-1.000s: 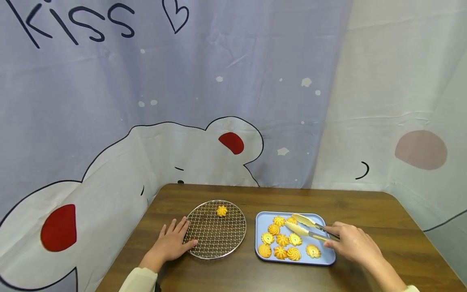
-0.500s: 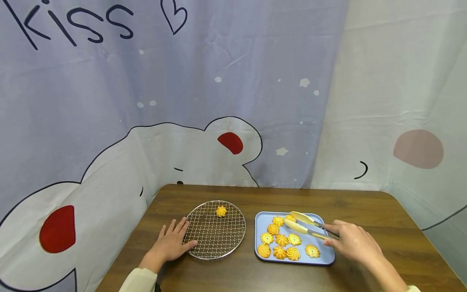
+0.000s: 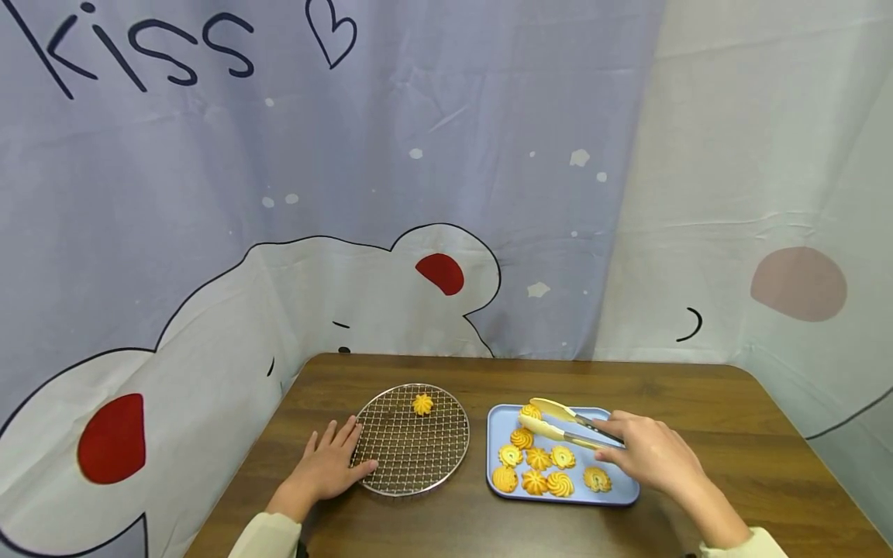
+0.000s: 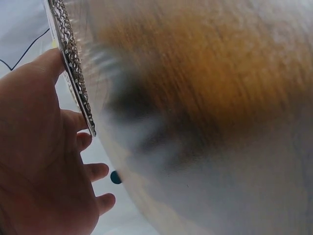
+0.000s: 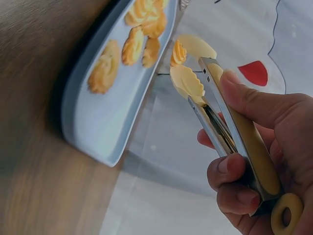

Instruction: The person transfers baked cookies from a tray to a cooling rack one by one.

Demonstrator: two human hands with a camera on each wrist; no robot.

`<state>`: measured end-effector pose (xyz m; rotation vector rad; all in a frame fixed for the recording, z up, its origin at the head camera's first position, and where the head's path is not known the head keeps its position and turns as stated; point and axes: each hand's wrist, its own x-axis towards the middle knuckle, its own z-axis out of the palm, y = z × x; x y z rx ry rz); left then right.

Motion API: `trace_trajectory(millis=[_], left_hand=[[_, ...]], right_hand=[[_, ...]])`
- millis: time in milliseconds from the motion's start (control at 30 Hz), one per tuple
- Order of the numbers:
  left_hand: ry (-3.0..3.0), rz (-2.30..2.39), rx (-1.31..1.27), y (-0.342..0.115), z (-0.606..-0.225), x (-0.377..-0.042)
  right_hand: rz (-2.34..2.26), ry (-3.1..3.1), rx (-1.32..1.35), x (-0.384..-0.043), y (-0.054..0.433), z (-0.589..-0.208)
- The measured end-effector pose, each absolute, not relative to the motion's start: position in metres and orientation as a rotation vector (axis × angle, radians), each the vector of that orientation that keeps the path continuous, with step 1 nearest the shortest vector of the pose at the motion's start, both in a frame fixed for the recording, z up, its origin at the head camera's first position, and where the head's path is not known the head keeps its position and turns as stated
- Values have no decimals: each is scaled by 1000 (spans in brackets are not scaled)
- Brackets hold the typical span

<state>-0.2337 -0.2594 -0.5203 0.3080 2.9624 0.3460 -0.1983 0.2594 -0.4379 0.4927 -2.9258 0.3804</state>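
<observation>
My right hand (image 3: 656, 453) holds a pair of metal tongs (image 5: 244, 142) with cream-yellow heads and grip. A piped butter cookie (image 5: 179, 53) sits between the tong heads, above the tray in the right wrist view. The blue tray (image 3: 621, 494) carries several more golden cookies, such as a swirled one (image 3: 560, 485) and a ring-like one (image 3: 597, 479). On the left, my left hand (image 3: 321, 465) rests with fingers spread on the rim of a round wire cooling rack (image 3: 412, 453). One star-shaped cookie (image 3: 422, 404) lies toward the rack's back.
Both the rack and the tray lie on a brown wooden table (image 3: 446, 531), with a strip of bare wood between them. A printed curtain (image 3: 349, 194) hangs right behind the table. A thin dark cable (image 3: 847, 415) runs at the far right.
My right hand has moved left and slightly back with the tongs, carrying a cookie from the tray's back row. My left hand and the rack have stayed in place.
</observation>
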Motion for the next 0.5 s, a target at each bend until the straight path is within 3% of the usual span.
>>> trace_trajectory(millis=[500], left_hand=[[2945, 348, 302, -260, -521, -235]], right_hand=[[371, -2887, 595, -209, 234, -436]])
